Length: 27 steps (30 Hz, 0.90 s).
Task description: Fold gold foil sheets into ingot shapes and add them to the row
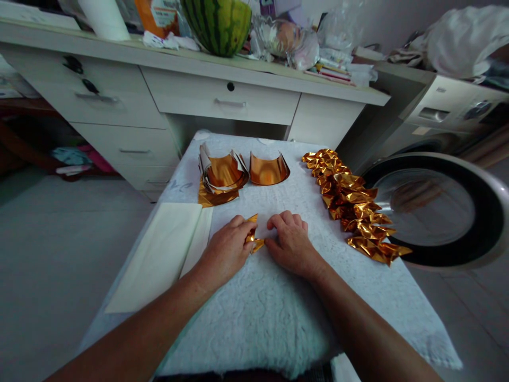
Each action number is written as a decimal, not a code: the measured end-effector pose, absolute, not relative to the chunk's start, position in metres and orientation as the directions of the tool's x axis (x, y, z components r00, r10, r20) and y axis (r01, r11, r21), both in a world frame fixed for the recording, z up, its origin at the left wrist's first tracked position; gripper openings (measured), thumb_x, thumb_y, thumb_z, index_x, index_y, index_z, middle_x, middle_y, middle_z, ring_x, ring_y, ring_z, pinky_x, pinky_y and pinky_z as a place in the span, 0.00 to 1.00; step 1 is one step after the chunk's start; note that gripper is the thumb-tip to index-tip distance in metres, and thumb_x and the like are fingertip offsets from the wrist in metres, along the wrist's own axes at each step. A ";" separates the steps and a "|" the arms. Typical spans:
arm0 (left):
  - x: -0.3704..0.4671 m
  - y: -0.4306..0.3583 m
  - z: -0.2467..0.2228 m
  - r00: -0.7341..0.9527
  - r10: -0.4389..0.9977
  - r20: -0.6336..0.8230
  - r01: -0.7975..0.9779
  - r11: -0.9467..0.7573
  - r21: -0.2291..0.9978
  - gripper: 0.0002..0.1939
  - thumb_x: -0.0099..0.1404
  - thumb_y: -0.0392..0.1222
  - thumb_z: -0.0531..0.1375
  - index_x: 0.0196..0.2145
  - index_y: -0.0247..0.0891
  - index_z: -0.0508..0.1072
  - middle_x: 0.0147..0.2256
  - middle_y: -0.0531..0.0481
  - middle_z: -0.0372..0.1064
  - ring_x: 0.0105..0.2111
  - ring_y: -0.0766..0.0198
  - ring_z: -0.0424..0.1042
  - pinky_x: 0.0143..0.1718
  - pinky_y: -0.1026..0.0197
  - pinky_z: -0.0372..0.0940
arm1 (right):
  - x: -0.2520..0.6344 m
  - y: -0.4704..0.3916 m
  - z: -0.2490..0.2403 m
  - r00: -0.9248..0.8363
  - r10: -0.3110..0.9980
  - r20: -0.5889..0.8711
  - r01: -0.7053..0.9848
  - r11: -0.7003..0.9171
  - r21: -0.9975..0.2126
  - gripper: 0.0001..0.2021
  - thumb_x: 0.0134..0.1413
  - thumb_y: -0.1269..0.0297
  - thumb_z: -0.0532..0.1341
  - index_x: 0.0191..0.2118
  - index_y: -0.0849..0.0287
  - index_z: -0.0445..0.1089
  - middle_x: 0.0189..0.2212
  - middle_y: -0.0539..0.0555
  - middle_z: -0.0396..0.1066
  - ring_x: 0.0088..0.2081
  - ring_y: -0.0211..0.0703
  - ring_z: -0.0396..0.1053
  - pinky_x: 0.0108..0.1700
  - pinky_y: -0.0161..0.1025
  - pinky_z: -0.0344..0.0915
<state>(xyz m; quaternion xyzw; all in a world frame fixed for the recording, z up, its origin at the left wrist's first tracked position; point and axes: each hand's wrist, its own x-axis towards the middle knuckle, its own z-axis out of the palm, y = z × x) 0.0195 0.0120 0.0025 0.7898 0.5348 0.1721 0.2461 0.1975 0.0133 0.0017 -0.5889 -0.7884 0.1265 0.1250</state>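
Note:
My left hand (228, 244) is closed on a small piece of folded gold foil paper (254, 244), whose pointed ends stick out past the fingers. Just right of it, my right hand (292, 241) rests on the cloth with its fingers curved and apart; the thumb is close to the foil's tip, and I cannot tell whether it touches. Beyond my hands stand a stack of curled gold foil sheets (225, 172) and a single curled sheet (269, 171). To the right runs a row of several folded gold foil ingots (350, 199).
A pale cloth (238, 329) covers the table, with white paper sheets (159, 254) at its left. Behind is a white counter with drawers (222, 98), bearing a cut watermelon (218, 24). An open washing machine door (437, 207) reaches close to the table's right edge.

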 end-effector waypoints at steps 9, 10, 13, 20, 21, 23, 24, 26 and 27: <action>0.020 0.010 -0.002 0.348 0.936 0.051 0.741 -0.308 0.596 0.17 0.63 0.30 0.58 0.50 0.38 0.70 0.42 0.48 0.66 0.43 0.58 0.71 0.46 0.57 0.66 | 0.202 0.026 0.001 -0.342 0.918 0.201 0.789 0.396 -0.470 0.13 0.61 0.66 0.57 0.51 0.56 0.68 0.50 0.56 0.68 0.50 0.52 0.59 0.51 0.49 0.54; 0.020 0.010 -0.003 0.346 0.936 0.061 0.736 -0.311 0.601 0.17 0.64 0.30 0.57 0.50 0.38 0.70 0.42 0.47 0.66 0.43 0.58 0.71 0.46 0.56 0.66 | 0.200 0.027 0.000 -0.371 0.905 0.209 0.776 0.426 -0.466 0.16 0.62 0.67 0.55 0.55 0.56 0.67 0.54 0.56 0.67 0.53 0.52 0.58 0.53 0.50 0.53; 0.019 0.009 -0.006 0.349 0.933 0.092 0.716 -0.329 0.615 0.16 0.63 0.29 0.57 0.49 0.37 0.70 0.42 0.47 0.66 0.44 0.57 0.71 0.45 0.56 0.66 | 0.195 0.031 -0.005 -0.447 0.873 0.196 0.754 0.486 -0.443 0.21 0.64 0.69 0.52 0.62 0.56 0.61 0.60 0.56 0.64 0.59 0.54 0.54 0.58 0.52 0.50; 0.016 0.008 -0.008 0.373 0.918 0.133 0.695 -0.371 0.615 0.12 0.63 0.29 0.58 0.44 0.38 0.69 0.40 0.48 0.64 0.43 0.57 0.69 0.44 0.55 0.66 | 0.192 0.033 -0.007 -0.465 0.864 0.192 0.730 0.497 -0.468 0.16 0.66 0.68 0.52 0.55 0.54 0.69 0.56 0.54 0.68 0.55 0.51 0.57 0.57 0.51 0.51; 0.015 0.007 -0.007 0.365 0.919 0.151 0.703 -0.379 0.602 0.12 0.62 0.29 0.59 0.44 0.38 0.69 0.41 0.48 0.64 0.43 0.56 0.68 0.45 0.54 0.66 | 0.191 0.033 -0.005 -0.457 0.868 0.191 0.729 0.489 -0.478 0.14 0.66 0.68 0.52 0.53 0.54 0.70 0.54 0.53 0.70 0.53 0.50 0.58 0.56 0.50 0.51; 0.014 0.006 -0.007 0.342 0.919 0.196 0.729 -0.391 0.562 0.14 0.61 0.31 0.61 0.45 0.38 0.68 0.42 0.48 0.64 0.45 0.54 0.67 0.47 0.52 0.65 | 0.189 0.034 -0.002 -0.432 0.885 0.172 0.744 0.458 -0.486 0.12 0.66 0.69 0.53 0.47 0.54 0.73 0.49 0.52 0.72 0.49 0.48 0.59 0.53 0.48 0.53; 0.014 0.006 -0.007 0.328 0.920 0.216 0.746 -0.392 0.538 0.16 0.60 0.32 0.63 0.46 0.38 0.68 0.43 0.47 0.64 0.45 0.53 0.66 0.48 0.50 0.64 | 0.188 0.034 -0.001 -0.414 0.896 0.159 0.758 0.436 -0.485 0.11 0.66 0.69 0.54 0.44 0.54 0.73 0.46 0.53 0.72 0.48 0.48 0.60 0.52 0.47 0.53; 0.012 0.006 -0.009 0.309 0.920 0.242 0.778 -0.391 0.492 0.20 0.59 0.35 0.65 0.48 0.38 0.66 0.44 0.46 0.64 0.46 0.51 0.64 0.49 0.48 0.64 | 0.187 0.035 -0.001 -0.372 0.919 0.131 0.791 0.388 -0.472 0.08 0.64 0.70 0.57 0.41 0.56 0.73 0.43 0.53 0.72 0.46 0.47 0.60 0.50 0.46 0.54; 0.012 0.006 -0.010 0.307 0.919 0.247 0.789 -0.391 0.474 0.22 0.59 0.36 0.66 0.50 0.37 0.65 0.45 0.45 0.64 0.47 0.50 0.64 0.49 0.47 0.63 | 0.187 0.036 -0.001 -0.353 0.928 0.121 0.806 0.367 -0.465 0.07 0.62 0.70 0.58 0.41 0.56 0.73 0.42 0.54 0.71 0.45 0.48 0.59 0.49 0.46 0.53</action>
